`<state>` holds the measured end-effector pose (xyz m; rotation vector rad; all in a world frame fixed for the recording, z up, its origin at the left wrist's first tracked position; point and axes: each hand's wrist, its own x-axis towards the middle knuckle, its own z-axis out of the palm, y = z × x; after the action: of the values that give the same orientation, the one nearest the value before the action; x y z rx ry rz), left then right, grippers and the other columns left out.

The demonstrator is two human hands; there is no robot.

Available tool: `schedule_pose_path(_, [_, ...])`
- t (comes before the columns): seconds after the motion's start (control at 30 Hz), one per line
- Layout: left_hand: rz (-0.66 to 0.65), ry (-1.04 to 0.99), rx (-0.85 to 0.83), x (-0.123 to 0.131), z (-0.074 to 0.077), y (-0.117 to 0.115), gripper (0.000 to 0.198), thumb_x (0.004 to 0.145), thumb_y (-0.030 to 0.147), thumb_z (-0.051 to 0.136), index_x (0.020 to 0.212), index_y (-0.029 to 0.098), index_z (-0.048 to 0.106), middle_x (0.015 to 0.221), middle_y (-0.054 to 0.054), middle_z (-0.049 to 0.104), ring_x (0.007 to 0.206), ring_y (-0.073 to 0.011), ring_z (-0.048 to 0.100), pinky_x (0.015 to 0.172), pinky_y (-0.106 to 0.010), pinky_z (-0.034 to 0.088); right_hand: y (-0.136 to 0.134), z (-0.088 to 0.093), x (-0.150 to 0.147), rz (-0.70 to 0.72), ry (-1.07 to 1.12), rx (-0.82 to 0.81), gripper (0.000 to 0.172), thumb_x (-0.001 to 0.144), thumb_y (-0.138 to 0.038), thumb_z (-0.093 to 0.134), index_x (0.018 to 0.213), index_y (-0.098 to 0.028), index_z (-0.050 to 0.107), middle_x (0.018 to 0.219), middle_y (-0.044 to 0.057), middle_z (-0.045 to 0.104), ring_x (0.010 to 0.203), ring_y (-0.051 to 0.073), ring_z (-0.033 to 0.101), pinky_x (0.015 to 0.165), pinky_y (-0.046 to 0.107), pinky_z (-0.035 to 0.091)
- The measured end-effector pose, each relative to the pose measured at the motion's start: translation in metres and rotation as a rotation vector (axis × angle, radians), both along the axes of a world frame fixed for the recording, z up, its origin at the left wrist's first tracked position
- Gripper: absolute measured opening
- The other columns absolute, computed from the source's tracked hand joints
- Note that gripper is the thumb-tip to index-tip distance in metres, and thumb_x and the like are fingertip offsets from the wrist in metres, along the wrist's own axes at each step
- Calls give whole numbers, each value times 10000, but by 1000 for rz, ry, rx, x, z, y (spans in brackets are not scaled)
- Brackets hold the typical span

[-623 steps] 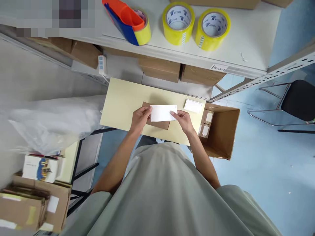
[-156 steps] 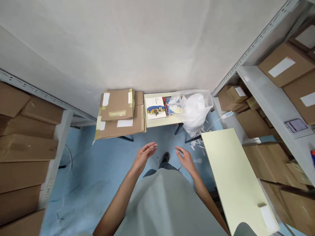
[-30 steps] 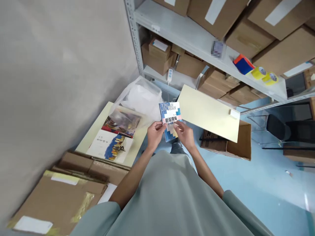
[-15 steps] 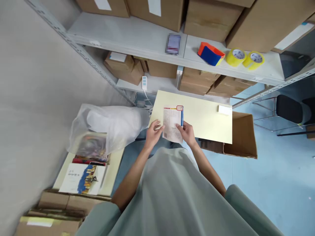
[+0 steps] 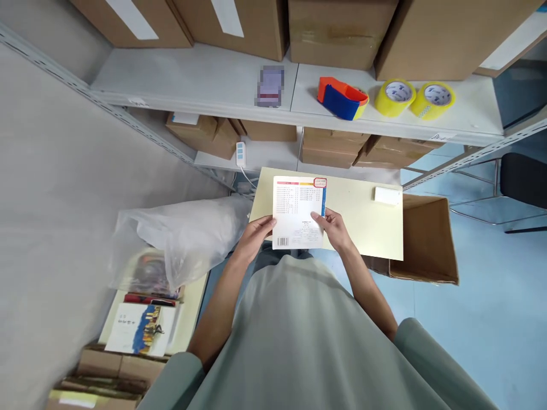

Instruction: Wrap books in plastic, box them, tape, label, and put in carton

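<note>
A thin book (image 5: 298,213), white with printed lists, a barcode and a blue edge strip at its right, is held up over the near edge of the pale yellow tabletop (image 5: 354,228). My left hand (image 5: 255,234) pinches its left edge, fingers behind it. Gripping the right side is my right hand (image 5: 334,228), its thumb on the printed face and its other fingers partly hidden behind. A small white box (image 5: 387,196) lies on the right of the tabletop.
Above stands a grey shelf (image 5: 205,74) with cardboard boxes, two yellow tape rolls (image 5: 394,98) and an orange-blue band (image 5: 342,99). Left are a translucent plastic bag (image 5: 200,233) and a white book (image 5: 139,329). An open carton (image 5: 427,239) and a black chair (image 5: 523,179) stand right.
The book now faces me more squarely and appears larger. My left hand has closed on its left edge, where its fingers were looser before. The camera view has shifted slightly.
</note>
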<state>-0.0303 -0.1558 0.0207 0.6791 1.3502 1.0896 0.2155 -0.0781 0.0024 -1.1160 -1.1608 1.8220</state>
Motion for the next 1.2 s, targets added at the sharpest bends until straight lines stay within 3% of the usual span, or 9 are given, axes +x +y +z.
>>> schedule_pose_path(0.17, [-1,28,-30,1,9,11,667,701,718,989,1077,175,898,1100,-148,872,1029,-354,820,876,-456,682,8,-8,1,-42,-84,27,678,856,-793,839,1182,-198,833,1115,108,884,1008,338,840,863,455,699])
schedule_pose_path(0.33, [70,218,21,15,1,27,640,674,725,976,1012,185,917,979,-92,878,931,-333,819,812,-419,673,12,-20,-6,-201,-290,110,752,785,-795,878,1244,-203,807,1337,177,839,1285,378,795,1097,526,659])
schedule_pose_path(0.5, [18,405,104,47,-7,27,442,848,631,852,1003,223,920,933,-53,881,974,-324,836,813,-357,651,-3,-15,-38,-45,-235,176,658,877,-787,804,1232,-233,807,1146,114,884,1117,322,850,1003,464,690])
schedule_pose_path(0.63, [-83,366,125,60,-15,21,411,794,580,923,1042,252,906,1167,-92,880,1192,-361,813,937,-407,674,-4,-21,-44,-73,-365,261,612,972,-814,635,924,-224,789,826,48,827,832,259,809,797,362,662])
schedule_pose_path(0.73, [-111,209,85,45,-26,25,540,739,589,968,1121,218,881,1264,-147,851,1251,-376,787,968,-446,683,6,-27,-31,-78,-312,250,657,942,-851,628,920,-214,792,864,40,833,794,241,765,754,351,637])
schedule_pose_path(0.87, [170,276,30,1,-35,35,741,680,576,1013,1282,197,808,1344,-188,806,1220,-328,774,969,-419,665,17,-19,-19,-83,-98,149,587,871,-796,798,1041,-236,844,1030,43,877,946,278,809,869,394,665])
schedule_pose_path(0.93, [193,248,28,-17,-32,37,783,664,593,1021,1296,187,798,1290,-181,820,1161,-306,780,961,-404,650,20,-11,-18,-77,0,74,577,838,-764,865,1090,-245,861,1063,51,884,955,291,825,906,426,679])
schedule_pose_path(1.0, [126,169,42,-27,-25,37,768,678,630,1005,1271,178,821,1140,-141,848,1032,-274,785,902,-378,638,24,-4,-20,-67,64,25,597,816,-757,897,1126,-248,870,1086,59,889,953,298,834,918,448,690])
schedule_pose_path(1.2, [100,172,91,-28,-2,37,598,669,611,1012,1090,204,890,888,-60,819,820,-219,722,741,-323,584,35,6,-23,-42,40,46,597,794,-748,923,1120,-248,883,1026,43,888,931,294,828,888,446,690])
